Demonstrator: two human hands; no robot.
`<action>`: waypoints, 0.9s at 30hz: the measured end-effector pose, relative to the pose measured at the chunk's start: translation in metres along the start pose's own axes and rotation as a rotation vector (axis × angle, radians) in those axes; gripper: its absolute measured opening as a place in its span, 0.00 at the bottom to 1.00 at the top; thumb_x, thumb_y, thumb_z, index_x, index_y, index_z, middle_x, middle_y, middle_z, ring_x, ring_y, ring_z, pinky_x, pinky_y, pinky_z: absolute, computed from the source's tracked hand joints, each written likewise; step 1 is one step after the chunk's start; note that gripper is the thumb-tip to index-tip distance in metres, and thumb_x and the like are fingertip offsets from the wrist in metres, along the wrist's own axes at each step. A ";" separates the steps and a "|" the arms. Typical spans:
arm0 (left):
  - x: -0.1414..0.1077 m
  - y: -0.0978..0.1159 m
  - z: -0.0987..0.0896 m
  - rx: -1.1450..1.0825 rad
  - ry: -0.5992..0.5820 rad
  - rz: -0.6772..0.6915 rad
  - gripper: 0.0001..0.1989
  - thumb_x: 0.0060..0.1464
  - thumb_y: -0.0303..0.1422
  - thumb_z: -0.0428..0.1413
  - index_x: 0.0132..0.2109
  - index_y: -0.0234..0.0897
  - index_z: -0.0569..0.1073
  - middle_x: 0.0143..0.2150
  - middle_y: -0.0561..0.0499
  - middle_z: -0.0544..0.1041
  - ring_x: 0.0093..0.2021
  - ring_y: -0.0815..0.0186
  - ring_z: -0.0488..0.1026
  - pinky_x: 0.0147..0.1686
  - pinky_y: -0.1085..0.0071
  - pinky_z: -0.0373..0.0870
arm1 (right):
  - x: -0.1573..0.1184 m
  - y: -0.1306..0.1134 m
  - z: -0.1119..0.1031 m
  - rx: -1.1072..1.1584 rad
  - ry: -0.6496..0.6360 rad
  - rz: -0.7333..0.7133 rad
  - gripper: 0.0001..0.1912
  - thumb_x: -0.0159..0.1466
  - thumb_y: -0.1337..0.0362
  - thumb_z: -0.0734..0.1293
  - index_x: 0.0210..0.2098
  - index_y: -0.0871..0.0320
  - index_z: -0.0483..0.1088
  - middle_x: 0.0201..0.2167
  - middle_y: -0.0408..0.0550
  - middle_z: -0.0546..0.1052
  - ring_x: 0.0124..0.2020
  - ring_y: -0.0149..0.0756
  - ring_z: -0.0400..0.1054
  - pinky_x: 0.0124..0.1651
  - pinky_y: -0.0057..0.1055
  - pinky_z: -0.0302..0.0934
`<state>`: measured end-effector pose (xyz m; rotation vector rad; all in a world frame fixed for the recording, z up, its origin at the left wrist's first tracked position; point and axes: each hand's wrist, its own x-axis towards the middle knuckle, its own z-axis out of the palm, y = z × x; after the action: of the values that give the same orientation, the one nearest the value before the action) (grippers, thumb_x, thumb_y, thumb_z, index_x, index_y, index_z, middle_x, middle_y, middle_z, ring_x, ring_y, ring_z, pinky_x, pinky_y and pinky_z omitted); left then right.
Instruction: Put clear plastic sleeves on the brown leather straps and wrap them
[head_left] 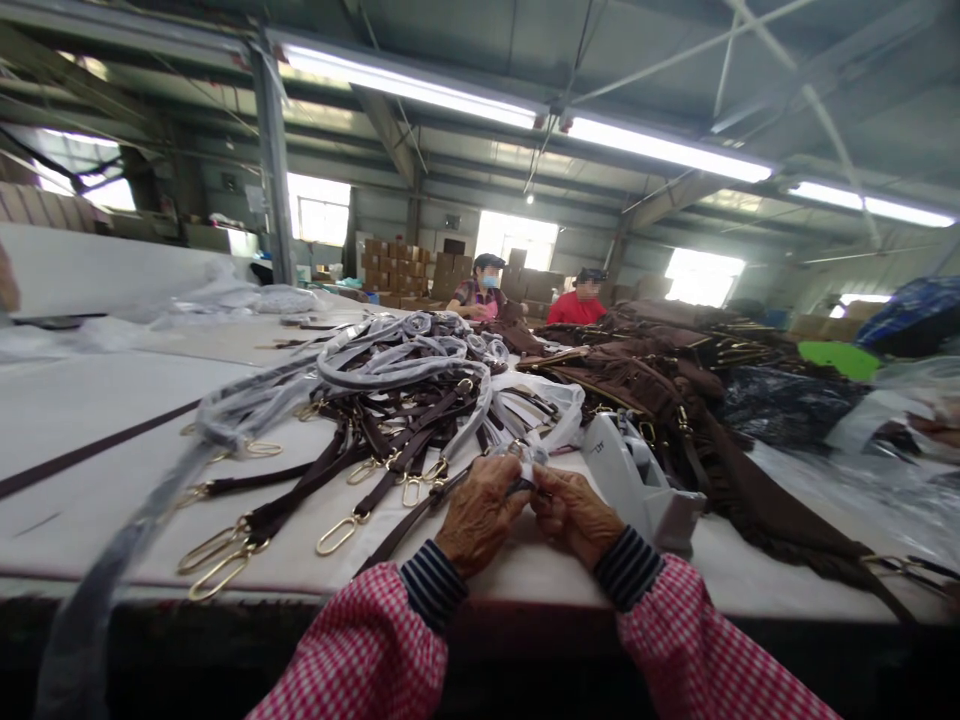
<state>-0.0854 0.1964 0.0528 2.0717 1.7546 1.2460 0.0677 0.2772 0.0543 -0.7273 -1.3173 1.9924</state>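
Note:
My left hand (480, 510) and my right hand (576, 512) meet over the table's front part, both with fingers closed. The left one grips a dark brown strap (409, 527), which trails away toward the lower left. Between my fingertips is a small whitish piece (527, 474) around the strap's end; whether it is tape or plastic film I cannot tell. My right fingers pinch at this piece. Just right of them stands a pale grey tape dispenser (637, 485). Left of my hands lie several brown straps (292, 500) with gold oval rings (337, 535).
Plastic-wrapped straps (259, 400) loop over the pile, one hanging off the front edge. Brown fabric bags (652, 375) are heaped at the right, with clear plastic (862, 500) beyond. Two people (487, 290) sit across the white table (97, 400). Stacked cartons (394, 268) stand behind.

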 end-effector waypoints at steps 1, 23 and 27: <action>0.000 0.001 -0.001 0.005 -0.019 0.002 0.03 0.64 0.31 0.54 0.40 0.40 0.67 0.42 0.49 0.72 0.46 0.56 0.67 0.46 0.60 0.64 | 0.000 0.001 0.000 0.005 0.004 0.006 0.28 0.47 0.47 0.83 0.33 0.61 0.72 0.21 0.37 0.65 0.18 0.20 0.52 0.16 0.18 0.44; 0.005 -0.001 -0.002 -0.236 0.340 -0.202 0.17 0.62 0.50 0.54 0.40 0.40 0.66 0.35 0.52 0.74 0.38 0.60 0.73 0.40 0.64 0.65 | 0.000 0.003 0.005 -0.060 0.157 -0.037 0.24 0.47 0.52 0.78 0.31 0.58 0.65 0.19 0.32 0.59 0.16 0.18 0.44 0.16 0.19 0.36; 0.006 -0.007 -0.001 -0.203 0.497 -0.186 0.16 0.67 0.47 0.49 0.37 0.40 0.66 0.31 0.54 0.72 0.34 0.62 0.71 0.38 0.64 0.63 | -0.043 -0.017 0.011 -0.170 0.102 -0.014 0.20 0.50 0.54 0.78 0.28 0.60 0.67 0.18 0.32 0.57 0.17 0.19 0.44 0.18 0.20 0.37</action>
<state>-0.0921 0.2030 0.0520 1.5351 1.8503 1.9030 0.0909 0.2438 0.0777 -0.8837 -1.4382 1.8234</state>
